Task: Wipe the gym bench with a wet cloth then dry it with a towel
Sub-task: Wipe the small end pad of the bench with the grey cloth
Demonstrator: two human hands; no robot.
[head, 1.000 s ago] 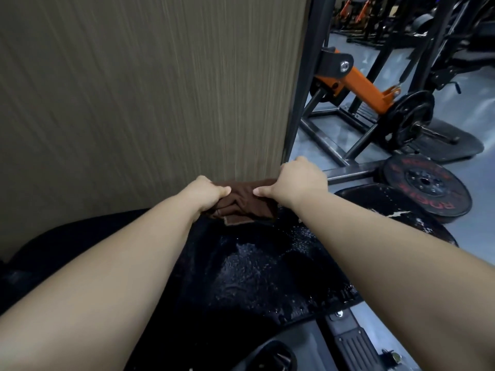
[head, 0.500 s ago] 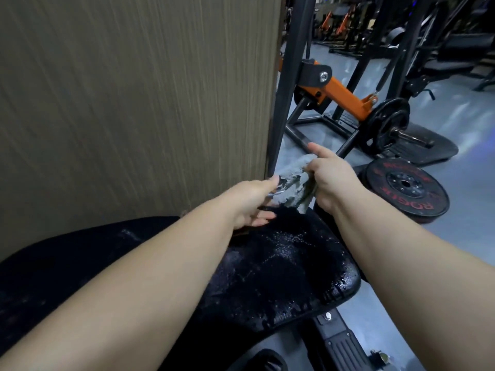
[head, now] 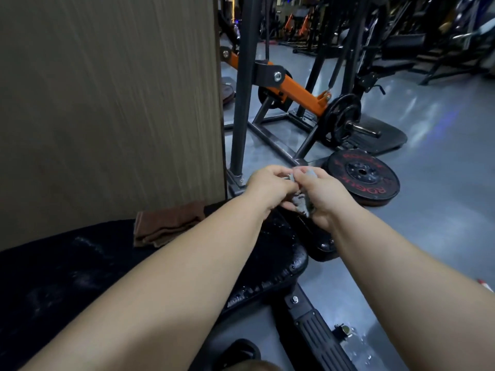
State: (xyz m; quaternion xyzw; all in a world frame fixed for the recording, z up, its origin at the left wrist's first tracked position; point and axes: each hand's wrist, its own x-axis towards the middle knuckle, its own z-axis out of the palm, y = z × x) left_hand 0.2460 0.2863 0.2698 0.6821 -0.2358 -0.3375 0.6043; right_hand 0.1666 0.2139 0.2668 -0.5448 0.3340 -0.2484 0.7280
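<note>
- Both hands are working the grey wet cloth [head: 301,204] in the air, just past the far end of the gym bench [head: 278,253].
- The left hand [head: 269,183] is pinching its top edge; the right hand [head: 322,195] is curling round the bunched lower part.
- Droplets are glistening on the bench's black pad.
- The folded brown towel [head: 168,226] is lying on the bench against the wood-grain panel [head: 107,103].
- On the floor, a black weight plate [head: 361,178] is showing red lettering, seemingly "ROGUE".

cloth [head: 301,204] mostly hidden between left grip [head: 270,183] and right grip [head: 322,195] | tabletop [head: 80,263] middle behind left forearm [head: 187,269], cut off at left edge | far machines [head: 401,44] dark, blurred
</note>
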